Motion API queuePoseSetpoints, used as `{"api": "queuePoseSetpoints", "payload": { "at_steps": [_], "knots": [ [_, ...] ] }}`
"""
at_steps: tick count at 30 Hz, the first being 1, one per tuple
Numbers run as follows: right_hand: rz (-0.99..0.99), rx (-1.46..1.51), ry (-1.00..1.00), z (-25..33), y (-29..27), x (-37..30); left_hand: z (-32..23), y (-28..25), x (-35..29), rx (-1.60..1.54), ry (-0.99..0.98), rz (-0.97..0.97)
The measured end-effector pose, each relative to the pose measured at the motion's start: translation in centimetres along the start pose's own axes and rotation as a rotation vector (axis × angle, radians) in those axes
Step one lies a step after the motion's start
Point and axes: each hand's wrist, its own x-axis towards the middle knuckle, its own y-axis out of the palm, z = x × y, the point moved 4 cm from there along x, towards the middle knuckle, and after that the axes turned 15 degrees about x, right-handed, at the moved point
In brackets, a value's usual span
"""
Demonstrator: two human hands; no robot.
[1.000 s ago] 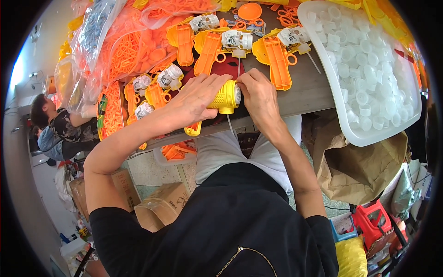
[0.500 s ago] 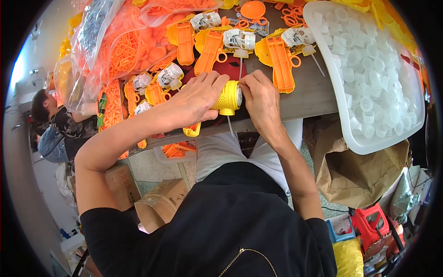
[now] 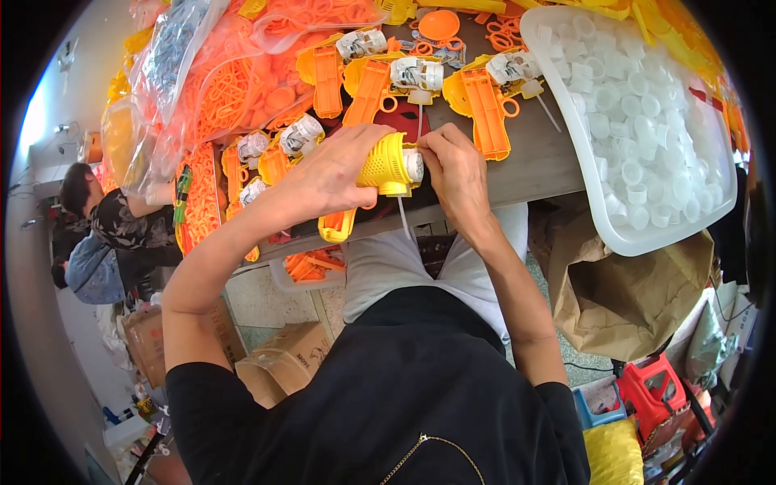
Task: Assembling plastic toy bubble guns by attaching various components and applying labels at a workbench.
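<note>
My left hand is wrapped around a yellow toy gun body with a perforated barrel, held over the table's near edge. A white round insert shows at the barrel's right end, and a thin white tube hangs below it. At the upper rim of that end, my right hand has its thumb and forefinger pinched together; whatever lies between them is hidden. Beyond my hands lie half-built toy guns with orange grips, such as one gun in the middle and another at right.
A translucent tub of white plastic caps stands at the right, above an open paper bag. Clear bags of orange parts crowd the far left. Cardboard boxes sit on the floor. Another person is at far left.
The yellow gun body has tilted slightly in my left hand, and my left elbow has come inward. My right fingers stay at the barrel's end.
</note>
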Motion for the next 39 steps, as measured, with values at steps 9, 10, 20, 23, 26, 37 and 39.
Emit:
{"api": "queuePoseSetpoints", "payload": {
  "at_steps": [9, 10, 20, 23, 26, 37, 39],
  "knots": [
    [-0.001, 0.058, 0.015, 0.0, 0.0, -0.4, 0.5, 1.1, -0.4, 0.039, 0.023, 0.009],
    [0.007, 0.079, 0.022, -0.1, 0.0, -0.4, 0.5, 1.2, -0.2, 0.025, 0.022, 0.015],
    [0.005, 0.076, 0.002, -0.1, 0.1, -0.5, -0.1, 1.7, -0.2, 0.094, 0.115, -0.057],
    [0.002, 0.071, 0.009, 0.0, 0.0, -0.5, -0.7, 0.9, -0.1, 0.058, 0.06, -0.005],
    [-0.002, 0.054, 0.009, 0.0, -0.1, -0.5, -0.9, 0.4, 0.1, 0.052, 0.039, 0.022],
    [0.0, 0.044, -0.016, -0.1, 0.0, -0.5, -0.5, 2.0, -0.1, 0.103, 0.059, -0.061],
    [-0.004, 0.032, -0.02, -0.1, 0.0, -0.5, -0.4, 1.9, -0.1, 0.094, 0.059, -0.049]
  ]
}}
